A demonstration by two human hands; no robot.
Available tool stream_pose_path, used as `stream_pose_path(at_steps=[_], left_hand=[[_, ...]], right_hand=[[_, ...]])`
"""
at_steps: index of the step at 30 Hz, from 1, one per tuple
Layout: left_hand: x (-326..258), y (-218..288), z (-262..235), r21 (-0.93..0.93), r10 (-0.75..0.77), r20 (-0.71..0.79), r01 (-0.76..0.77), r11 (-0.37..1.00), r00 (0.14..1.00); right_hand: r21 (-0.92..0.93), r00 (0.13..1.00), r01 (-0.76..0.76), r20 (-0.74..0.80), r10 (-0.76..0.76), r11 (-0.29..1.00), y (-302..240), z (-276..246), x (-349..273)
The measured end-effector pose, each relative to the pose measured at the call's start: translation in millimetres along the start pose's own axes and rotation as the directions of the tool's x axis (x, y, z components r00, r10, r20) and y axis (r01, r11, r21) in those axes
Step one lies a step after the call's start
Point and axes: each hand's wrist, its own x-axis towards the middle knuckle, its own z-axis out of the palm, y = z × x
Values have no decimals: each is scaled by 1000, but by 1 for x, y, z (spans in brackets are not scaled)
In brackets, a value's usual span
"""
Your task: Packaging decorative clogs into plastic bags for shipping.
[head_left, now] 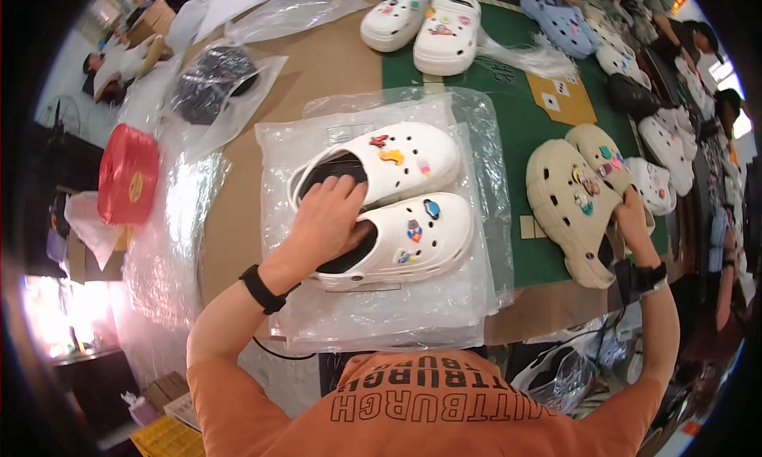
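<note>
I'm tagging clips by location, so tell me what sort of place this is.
Probably a shoe-packing workshop: white clogs lie on plastic bags, beige clogs stand to their right, and other people show around the table.

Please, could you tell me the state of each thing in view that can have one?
Middle white clogs: sole down, charms fitted.
Plastic bags: lying flat under them.
Left hand: gripping the middle white clogs at their openings.
Beige clogs: charms fitted.
Right hand: apparently gripping the beige clogs.
Far white clogs: sole down, charms fitted.
Black item: covered by clear plastic.
Wristbands: worn, one per wrist.
</note>
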Motion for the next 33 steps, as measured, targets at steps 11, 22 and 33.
stream_pose_path(at_steps=[11, 22, 33], left_hand=[[-10, -3, -1, 0, -47, 7, 47, 999, 999], [-1, -2, -4, -64, -25, 10, 26, 998, 1000], [4, -8, 1, -111, 33, -45, -38, 993, 998]], right_hand=[[162, 966, -239, -57, 251, 957, -27, -6, -17], [75, 879, -411, 299, 372, 909, -23, -20, -38], [-827, 998, -3, 37, 60, 562, -66, -14, -60]])
